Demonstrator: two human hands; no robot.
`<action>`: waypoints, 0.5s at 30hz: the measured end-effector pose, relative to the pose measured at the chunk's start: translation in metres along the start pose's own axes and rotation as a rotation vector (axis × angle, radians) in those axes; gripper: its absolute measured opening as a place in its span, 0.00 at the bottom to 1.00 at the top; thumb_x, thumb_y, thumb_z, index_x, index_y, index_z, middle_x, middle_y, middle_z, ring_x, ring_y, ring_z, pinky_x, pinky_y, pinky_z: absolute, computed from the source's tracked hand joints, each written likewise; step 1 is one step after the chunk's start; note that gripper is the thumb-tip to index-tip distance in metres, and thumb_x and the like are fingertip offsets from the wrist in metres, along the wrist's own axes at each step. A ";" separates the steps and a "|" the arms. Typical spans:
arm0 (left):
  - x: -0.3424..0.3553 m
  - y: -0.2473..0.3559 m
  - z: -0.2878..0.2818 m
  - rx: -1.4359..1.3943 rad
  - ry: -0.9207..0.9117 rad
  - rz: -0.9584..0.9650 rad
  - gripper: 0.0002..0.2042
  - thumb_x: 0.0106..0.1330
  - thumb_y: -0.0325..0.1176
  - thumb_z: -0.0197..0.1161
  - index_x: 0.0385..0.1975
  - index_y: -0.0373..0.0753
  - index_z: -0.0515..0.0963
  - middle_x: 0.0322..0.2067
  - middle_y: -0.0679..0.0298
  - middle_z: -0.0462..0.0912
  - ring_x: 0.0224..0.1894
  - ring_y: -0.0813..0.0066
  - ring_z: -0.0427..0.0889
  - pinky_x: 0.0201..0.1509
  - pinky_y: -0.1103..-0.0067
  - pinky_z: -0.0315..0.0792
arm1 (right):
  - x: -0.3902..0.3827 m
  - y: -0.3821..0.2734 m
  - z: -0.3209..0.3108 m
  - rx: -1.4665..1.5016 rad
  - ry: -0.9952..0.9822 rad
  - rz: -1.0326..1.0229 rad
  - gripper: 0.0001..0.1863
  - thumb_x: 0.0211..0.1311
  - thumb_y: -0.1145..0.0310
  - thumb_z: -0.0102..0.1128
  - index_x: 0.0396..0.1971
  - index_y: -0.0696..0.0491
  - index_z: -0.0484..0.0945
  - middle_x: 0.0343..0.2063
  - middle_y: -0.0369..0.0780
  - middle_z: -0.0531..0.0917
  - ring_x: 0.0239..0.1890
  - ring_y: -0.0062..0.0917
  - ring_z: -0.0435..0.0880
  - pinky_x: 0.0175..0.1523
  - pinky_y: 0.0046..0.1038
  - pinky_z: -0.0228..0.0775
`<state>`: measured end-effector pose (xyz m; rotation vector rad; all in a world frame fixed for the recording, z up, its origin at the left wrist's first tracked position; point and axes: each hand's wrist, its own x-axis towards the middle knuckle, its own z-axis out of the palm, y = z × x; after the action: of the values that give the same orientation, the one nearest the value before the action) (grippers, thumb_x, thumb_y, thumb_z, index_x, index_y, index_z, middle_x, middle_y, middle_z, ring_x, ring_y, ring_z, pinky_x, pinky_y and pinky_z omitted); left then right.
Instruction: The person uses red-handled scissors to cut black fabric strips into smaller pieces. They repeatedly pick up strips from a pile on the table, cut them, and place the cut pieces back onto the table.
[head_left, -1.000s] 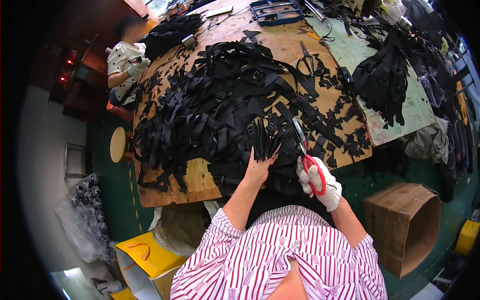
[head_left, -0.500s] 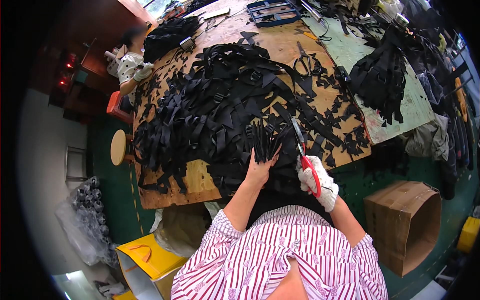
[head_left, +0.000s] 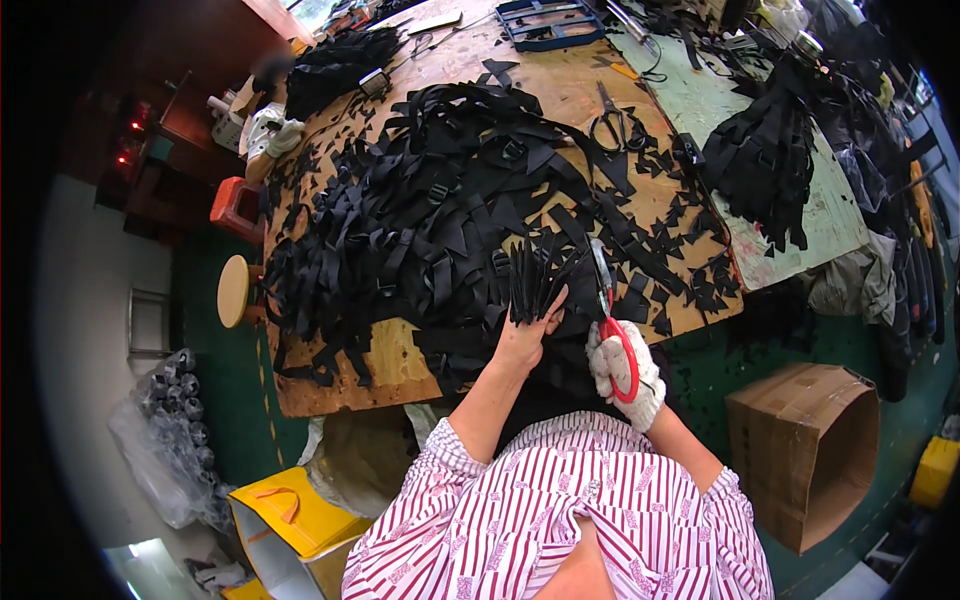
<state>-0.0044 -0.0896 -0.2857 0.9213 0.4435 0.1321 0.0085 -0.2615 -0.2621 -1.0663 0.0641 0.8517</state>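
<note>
- Bundle of black webbing strips point(head_left: 533, 282): narrow, flat and dark, standing up in a fan with loose, uneven ends, directly above the left fist.
- Left hand point(head_left: 522, 338): bare, wrapped around the bundle's lower end and pinching the strips together, one finger pointing out toward the right.
- Right hand point(head_left: 627, 372): in a white knit glove, just right of the left hand, curled around the red handles of a pair of scissors point(head_left: 612, 328). The metal blades point up beside the bundle; how far they are parted is too small to tell.
- Heap of black straps point(head_left: 400, 215), some with buckles: beyond and left of the grip, across a wooden table point(head_left: 405, 362).
- Dark-handled scissors point(head_left: 609, 132): farther off, beyond both hands, among small black offcuts.
- Cardboard box point(head_left: 775, 435): well right of the gloved hand, open-ended.
</note>
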 end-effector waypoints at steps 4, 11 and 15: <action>0.002 -0.004 -0.008 0.001 -0.023 0.003 0.10 0.59 0.23 0.59 0.40 0.37 0.71 0.31 0.67 0.78 0.25 0.82 0.68 0.24 0.86 0.57 | 0.000 -0.014 0.006 -0.377 0.022 -0.013 0.18 0.54 0.64 0.52 0.41 0.56 0.63 0.20 0.34 0.69 0.14 0.15 0.68 0.16 0.16 0.60; -0.003 0.003 0.007 -0.074 0.129 0.036 0.07 0.54 0.23 0.66 0.25 0.40 0.72 0.20 0.72 0.69 0.18 0.83 0.64 0.20 0.84 0.56 | 0.004 -0.012 0.000 -0.467 0.015 -0.071 0.27 0.58 0.49 0.51 0.48 0.53 0.59 0.23 0.33 0.69 0.17 0.16 0.68 0.19 0.17 0.61; -0.003 0.001 0.006 -0.098 0.165 0.027 0.08 0.54 0.22 0.66 0.26 0.40 0.72 0.20 0.71 0.69 0.19 0.82 0.65 0.21 0.84 0.56 | 0.005 -0.015 0.006 -0.469 0.062 -0.053 0.21 0.54 0.65 0.50 0.46 0.55 0.60 0.22 0.35 0.69 0.16 0.17 0.68 0.20 0.18 0.62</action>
<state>-0.0040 -0.0943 -0.2810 0.8237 0.5723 0.2538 0.0196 -0.2574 -0.2503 -1.5270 -0.1173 0.8042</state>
